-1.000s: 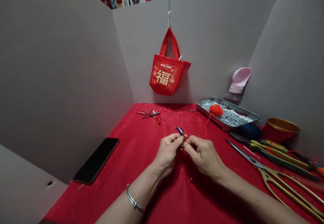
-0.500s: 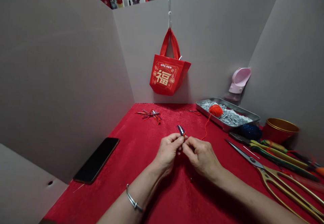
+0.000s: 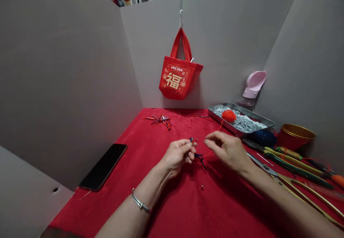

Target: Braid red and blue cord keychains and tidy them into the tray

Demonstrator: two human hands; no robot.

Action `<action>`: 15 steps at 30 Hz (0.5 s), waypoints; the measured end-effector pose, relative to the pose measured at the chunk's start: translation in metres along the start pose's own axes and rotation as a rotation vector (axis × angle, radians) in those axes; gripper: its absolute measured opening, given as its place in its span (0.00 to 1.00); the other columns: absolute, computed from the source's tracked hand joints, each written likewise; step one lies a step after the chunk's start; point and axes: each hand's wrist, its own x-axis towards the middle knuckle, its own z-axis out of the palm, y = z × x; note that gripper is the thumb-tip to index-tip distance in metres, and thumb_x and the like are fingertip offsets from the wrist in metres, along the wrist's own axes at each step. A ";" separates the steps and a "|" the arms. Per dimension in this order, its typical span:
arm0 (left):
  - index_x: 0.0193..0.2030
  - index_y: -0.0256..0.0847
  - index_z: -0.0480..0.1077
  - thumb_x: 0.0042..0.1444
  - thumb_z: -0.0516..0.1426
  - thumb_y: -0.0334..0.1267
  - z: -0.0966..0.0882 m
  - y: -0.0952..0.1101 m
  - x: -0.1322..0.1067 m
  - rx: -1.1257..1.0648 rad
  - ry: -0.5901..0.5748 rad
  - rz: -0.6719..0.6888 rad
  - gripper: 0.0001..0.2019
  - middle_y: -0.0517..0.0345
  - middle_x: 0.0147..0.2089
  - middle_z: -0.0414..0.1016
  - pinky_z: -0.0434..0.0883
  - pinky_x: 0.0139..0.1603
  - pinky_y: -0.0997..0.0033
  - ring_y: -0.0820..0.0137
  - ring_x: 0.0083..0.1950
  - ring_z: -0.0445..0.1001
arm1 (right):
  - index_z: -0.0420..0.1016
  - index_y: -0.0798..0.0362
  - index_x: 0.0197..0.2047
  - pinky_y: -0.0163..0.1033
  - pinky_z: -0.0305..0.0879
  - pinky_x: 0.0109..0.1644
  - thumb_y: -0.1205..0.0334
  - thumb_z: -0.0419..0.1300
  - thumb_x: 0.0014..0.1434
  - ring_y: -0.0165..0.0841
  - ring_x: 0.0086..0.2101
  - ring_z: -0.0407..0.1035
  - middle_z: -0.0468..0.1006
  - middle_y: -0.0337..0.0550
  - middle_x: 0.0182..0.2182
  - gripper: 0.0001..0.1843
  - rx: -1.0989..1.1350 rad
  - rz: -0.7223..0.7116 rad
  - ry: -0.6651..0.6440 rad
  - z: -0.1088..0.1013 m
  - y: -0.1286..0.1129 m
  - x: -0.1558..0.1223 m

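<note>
My left hand point(image 3: 180, 155) is closed, pinching a small bundle wound with dark blue and red yarn point(image 3: 192, 140) between thumb and fingers. Dark blue yarn ends point(image 3: 200, 157) dangle below those fingers. To the right, my right hand point(image 3: 228, 150) is raised apart from the bundle, its fingers curved and loosely parted, with nothing visible in them. A red strand point(image 3: 208, 155) runs from near the left hand behind the right one. It leads towards the red yarn ball point(image 3: 229, 115) on the metal tray.
The tray point(image 3: 270, 126) holds many silvery pieces. Scissors point(image 3: 278, 177), pliers point(image 3: 271, 152), a blue yarn ball point(image 3: 264, 137) and red cups point(image 3: 294, 139) lie right. Left are a phone point(image 3: 104, 166) and finished-looking yarn bundles point(image 3: 160, 120). A red bag point(image 3: 180, 78) hangs behind.
My right hand has come away from the bundle, moving right and slightly up, its fingers loosened. The bundle has turned in my left hand, and dark blue ends now show below.
</note>
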 end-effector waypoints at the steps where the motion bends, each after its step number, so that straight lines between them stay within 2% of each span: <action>1: 0.33 0.32 0.70 0.47 0.60 0.39 0.001 -0.002 0.000 0.017 -0.021 0.008 0.10 0.61 0.24 0.67 0.58 0.19 0.80 0.82 0.18 0.62 | 0.72 0.54 0.33 0.33 0.60 0.29 0.62 0.55 0.54 0.29 0.27 0.67 0.73 0.41 0.28 0.07 0.041 0.005 0.062 -0.003 0.004 0.003; 5: 0.32 0.32 0.70 0.48 0.59 0.42 0.006 -0.007 -0.002 0.076 -0.097 0.039 0.12 0.61 0.22 0.66 0.57 0.20 0.78 0.81 0.18 0.61 | 0.73 0.53 0.38 0.34 0.62 0.31 0.65 0.56 0.53 0.29 0.29 0.65 0.70 0.41 0.31 0.09 0.138 -0.128 0.078 0.000 0.010 0.006; 10: 0.33 0.32 0.71 0.49 0.57 0.42 0.008 -0.008 -0.002 0.121 -0.121 0.067 0.13 0.61 0.22 0.64 0.55 0.20 0.77 0.81 0.18 0.59 | 0.72 0.53 0.33 0.36 0.62 0.33 0.66 0.53 0.56 0.30 0.30 0.64 0.67 0.42 0.28 0.06 0.082 -0.279 0.104 0.005 0.012 0.005; 12: 0.32 0.33 0.70 0.49 0.57 0.42 0.008 -0.009 -0.002 0.139 -0.112 0.059 0.12 0.62 0.22 0.64 0.54 0.20 0.77 0.81 0.17 0.57 | 0.69 0.55 0.33 0.37 0.63 0.35 0.66 0.51 0.57 0.31 0.31 0.65 0.68 0.44 0.30 0.06 0.044 -0.284 0.085 0.004 0.012 0.004; 15: 0.26 0.35 0.67 0.51 0.54 0.42 0.007 -0.009 -0.001 0.206 -0.100 0.056 0.11 0.64 0.17 0.60 0.52 0.20 0.76 0.80 0.16 0.55 | 0.66 0.55 0.34 0.36 0.63 0.33 0.66 0.48 0.59 0.31 0.29 0.66 0.71 0.44 0.29 0.07 0.021 -0.201 0.029 0.003 0.008 0.002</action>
